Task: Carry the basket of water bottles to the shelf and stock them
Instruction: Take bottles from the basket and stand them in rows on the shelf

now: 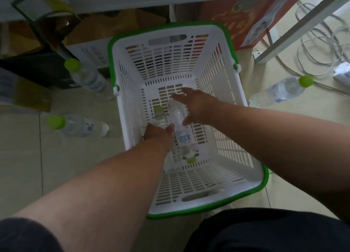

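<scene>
Far left on the floor: two loose bottles, one (86, 79) near the boxes (91, 51), another (78, 126) lying closer. Centre: white basket (233, 138) with green rim, standing on the floor. Inside it, left hand (158, 133), grip curled round a bottle (161, 119) with its cap pointing away. Beside that, touching, a second bottle (182, 134), cap pointing near. Right hand (198, 108) over its far end, grip spread wide, holding nothing. Right of the basket: a bottle (280, 92) lying on the floor, near cables (312, 43).

place: likely storeroom | cardboard boxes (91, 32) | loose cables (312, 49)
</scene>
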